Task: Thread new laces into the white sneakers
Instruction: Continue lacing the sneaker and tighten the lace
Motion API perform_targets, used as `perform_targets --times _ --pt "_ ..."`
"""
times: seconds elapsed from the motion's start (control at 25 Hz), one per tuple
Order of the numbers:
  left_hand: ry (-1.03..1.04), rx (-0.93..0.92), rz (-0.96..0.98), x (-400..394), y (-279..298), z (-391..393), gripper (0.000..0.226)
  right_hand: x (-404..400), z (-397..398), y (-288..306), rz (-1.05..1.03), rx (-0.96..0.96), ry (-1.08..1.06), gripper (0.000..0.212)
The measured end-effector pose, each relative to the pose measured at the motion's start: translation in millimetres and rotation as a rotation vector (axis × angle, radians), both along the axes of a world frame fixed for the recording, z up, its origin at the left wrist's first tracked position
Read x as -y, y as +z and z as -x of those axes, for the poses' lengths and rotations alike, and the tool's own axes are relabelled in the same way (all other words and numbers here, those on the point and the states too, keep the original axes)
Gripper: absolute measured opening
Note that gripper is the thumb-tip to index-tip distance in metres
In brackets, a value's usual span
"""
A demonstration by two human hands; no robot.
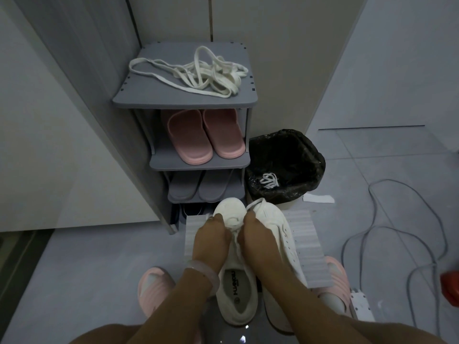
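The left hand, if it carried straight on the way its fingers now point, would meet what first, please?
Probably the rounded toe of the left white sneaker, just beyond the left hand, which pinches the white lace. Past that stands the grey plastic shoe rack, though depth is unclear.

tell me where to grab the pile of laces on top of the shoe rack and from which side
Pinch the long single strand that runs loose along the front left of the lace pile, coming from above and the front. It lies flat and apart from the tangle on the rack's top shelf, so it should lift free without likely snagging.
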State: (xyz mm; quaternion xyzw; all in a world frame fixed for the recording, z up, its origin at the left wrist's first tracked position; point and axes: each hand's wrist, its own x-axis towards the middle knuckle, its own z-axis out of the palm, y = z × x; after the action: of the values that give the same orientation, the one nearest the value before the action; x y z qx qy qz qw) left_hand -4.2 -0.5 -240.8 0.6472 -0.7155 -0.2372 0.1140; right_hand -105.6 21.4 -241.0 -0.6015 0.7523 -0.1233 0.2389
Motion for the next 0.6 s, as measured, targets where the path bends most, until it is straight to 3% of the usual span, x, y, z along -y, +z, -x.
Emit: perform_targets --times 0.2,0.4,0.48,0.6 --pt "0.028 -0.201 -0.080 3 -2 -14 0.007 0 12 7 -0.039 0.158 -0.031 0.019" --pt "-0.022 -0.051 -0.069 -1 3 -9 0.016 -4 8 3 -0.019 0.106 0.009 0.012" --pt "0.032 -0.124 -0.074 2 5 -10 0.010 -8 7 5 0.065 0.115 -0.044 0.014" --pt "0.095 -0.276 -0.181 7 2 -17 0.023 -11 7 8 0.118 0.201 -0.130 0.012"
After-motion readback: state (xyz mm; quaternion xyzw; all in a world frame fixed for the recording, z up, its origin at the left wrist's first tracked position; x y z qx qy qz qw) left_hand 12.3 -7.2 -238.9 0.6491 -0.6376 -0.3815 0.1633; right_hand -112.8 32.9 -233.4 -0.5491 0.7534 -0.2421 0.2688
